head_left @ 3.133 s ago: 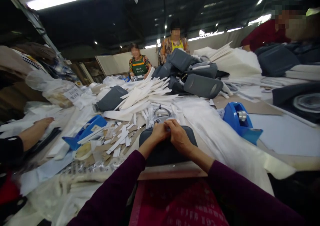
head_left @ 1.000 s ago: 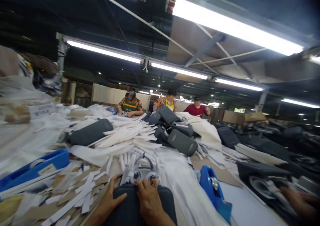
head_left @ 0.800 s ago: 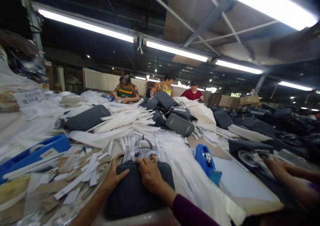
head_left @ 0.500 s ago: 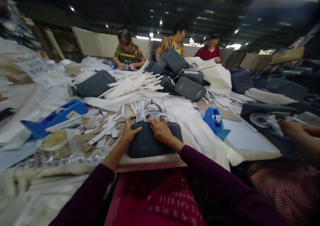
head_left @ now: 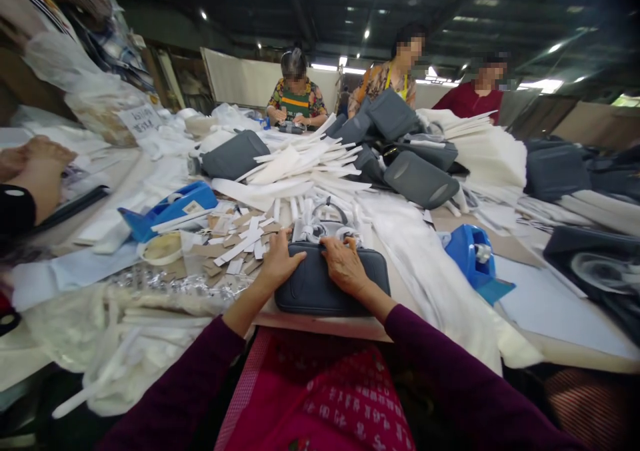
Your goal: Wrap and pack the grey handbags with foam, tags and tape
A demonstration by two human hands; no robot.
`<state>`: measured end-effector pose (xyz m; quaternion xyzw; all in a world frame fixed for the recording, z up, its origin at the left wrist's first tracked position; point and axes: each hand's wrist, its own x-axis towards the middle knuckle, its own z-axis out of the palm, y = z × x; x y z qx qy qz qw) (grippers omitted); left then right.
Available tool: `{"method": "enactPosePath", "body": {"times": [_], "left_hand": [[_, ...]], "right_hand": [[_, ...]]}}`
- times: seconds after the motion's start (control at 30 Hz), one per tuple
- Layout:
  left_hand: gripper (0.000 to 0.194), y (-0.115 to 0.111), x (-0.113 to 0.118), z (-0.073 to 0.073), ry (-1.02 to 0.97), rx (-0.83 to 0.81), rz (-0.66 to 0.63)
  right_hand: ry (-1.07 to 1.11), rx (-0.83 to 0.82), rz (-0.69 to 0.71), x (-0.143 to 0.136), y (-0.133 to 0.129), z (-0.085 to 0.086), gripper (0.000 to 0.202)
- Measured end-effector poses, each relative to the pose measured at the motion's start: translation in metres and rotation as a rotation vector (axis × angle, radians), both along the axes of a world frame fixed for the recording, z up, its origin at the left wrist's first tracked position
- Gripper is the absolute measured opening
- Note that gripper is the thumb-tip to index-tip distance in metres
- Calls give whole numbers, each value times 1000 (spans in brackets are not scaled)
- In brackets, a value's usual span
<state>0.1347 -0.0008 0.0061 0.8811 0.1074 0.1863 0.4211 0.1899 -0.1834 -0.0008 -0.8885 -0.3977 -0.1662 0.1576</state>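
A dark blue-grey bag (head_left: pixel 320 286) lies in front of me at the table's near edge, its handle (head_left: pixel 327 212) and pale wrapping on the far side. My left hand (head_left: pixel 279 262) rests at the bag's left top corner, thumb on its face and fingers behind the edge. Over the top edge, near the middle, my right hand (head_left: pixel 346 264) presses with bent fingers; some fingertips reach the wrapping behind it and are partly hidden.
Blue tape dispensers stand left (head_left: pixel 175 208) and right (head_left: pixel 473 258). Cardboard and white scraps (head_left: pixel 240 241) lie left of the bag. White strips (head_left: pixel 305 161) and more grey bags (head_left: pixel 423 179) are piled beyond. Another person's hands (head_left: pixel 37 164) are at far left.
The view has swung left, so the scene sits further right. Another person's hands now show at far left, and those at right are gone. My hands remain on the bag with little change.
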Motion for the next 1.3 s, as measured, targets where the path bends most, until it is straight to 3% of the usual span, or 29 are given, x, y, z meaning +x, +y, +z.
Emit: {"method": "enactPosePath", "body": {"times": [0.07,0.1,0.23,0.3,0.37,0.47,0.57,0.83,0.97,1.1,1.2,1.3], "left_hand": [[57,-8,3,14,-80,257,35],[53,-12,6,21,-134,323,-9],[42,-29,36,44,-240,267,-327],[39,-39,59,50,-158,222,-442],[34,-50,82,53,-26,282,-496],[31,-62,109,50,116,425,-486],[27,-63,121,46,144,445,-456],[27,-67,156,50,294,497,-206],[15,-83,179,43,456,515,-204],[25,-84,186,32,504,468,-209],[23,-79,183,24,461,413,-192],[23,-75,182,16,410,352,-168]], "right_hand": [[4,4,1,1,0,0,25],[9,7,0,1,0,0,24],[14,-14,-6,2,0,0,22],[-8,-35,-5,3,-1,-1,24],[-37,-45,2,4,-1,-1,28],[-68,-33,24,5,-2,-1,37],[-73,-19,34,5,-2,0,41],[-14,-21,36,6,-3,2,25],[-5,6,50,8,-2,1,27],[24,52,47,9,-1,-3,26],[61,139,76,6,-3,-4,20],[94,382,45,11,-7,4,19]]}}
